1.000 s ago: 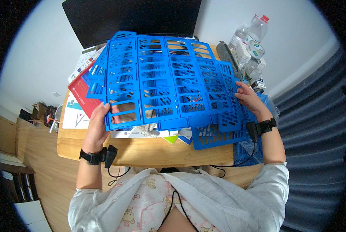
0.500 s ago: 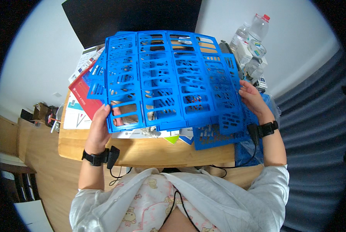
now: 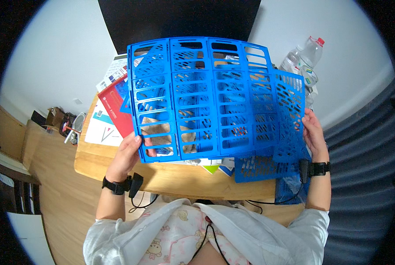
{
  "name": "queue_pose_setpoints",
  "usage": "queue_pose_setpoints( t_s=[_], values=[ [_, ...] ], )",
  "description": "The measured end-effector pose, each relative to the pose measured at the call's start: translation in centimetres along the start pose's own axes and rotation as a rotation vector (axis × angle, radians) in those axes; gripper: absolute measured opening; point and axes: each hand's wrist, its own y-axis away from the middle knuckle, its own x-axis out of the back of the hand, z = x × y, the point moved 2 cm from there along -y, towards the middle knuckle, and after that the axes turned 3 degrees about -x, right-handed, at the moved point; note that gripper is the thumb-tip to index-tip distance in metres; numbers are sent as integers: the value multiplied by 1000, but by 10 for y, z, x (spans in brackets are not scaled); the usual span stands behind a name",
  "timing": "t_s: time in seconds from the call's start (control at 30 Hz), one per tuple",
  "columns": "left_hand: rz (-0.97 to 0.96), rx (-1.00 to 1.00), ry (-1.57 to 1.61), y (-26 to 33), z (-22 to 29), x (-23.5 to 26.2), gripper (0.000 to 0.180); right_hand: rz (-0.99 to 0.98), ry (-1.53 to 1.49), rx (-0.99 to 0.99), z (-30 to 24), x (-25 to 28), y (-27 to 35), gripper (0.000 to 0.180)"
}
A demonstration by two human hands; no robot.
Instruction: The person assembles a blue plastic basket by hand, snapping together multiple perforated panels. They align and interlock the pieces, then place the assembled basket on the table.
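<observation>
I see left hand [image 3: 127, 153] and right hand [image 3: 314, 131] gripping blue slotted panels [image 3: 216, 106] either side, bottles [image 3: 312, 52] beyond their right, contents unclear.

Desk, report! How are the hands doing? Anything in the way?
Left hand gripping large blue slotted plastic panel by left edge. Right hand at right edge of smaller blue perforated plastic panel, grip unclear. Beneath: flat red folder, possibly in the way.

Room along desk [image 3: 197, 183] front, blue panel [image 3: 216, 104] blocking beyond
</observation>
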Motion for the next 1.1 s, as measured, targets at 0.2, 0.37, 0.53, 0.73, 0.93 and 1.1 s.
queue_pose_setpoints(
  t_s=[0.2,0.37,0.53,0.73,0.93,1.1],
  values=[
    [100,-51,-32,13,-3,15,27,220,-92,184,-24,25,-2,29],
    [68,-25,-87,20,-5,26,29,304,-62,316,-41,13,0,26],
    [66,22,-79,23,-5,27,29,310,-106,320,-39,-43,-7,25],
    [83,56,-81,27,-4,23,30,178,-177,334,-42,-98,-16,29],
    [83,52,-104,34,-5,27,30,316,-116,318,-43,-99,-20,34],
    [116,69,-100,40,-6,33,30,343,-65,296,-42,-88,-14,37]
  ],
)
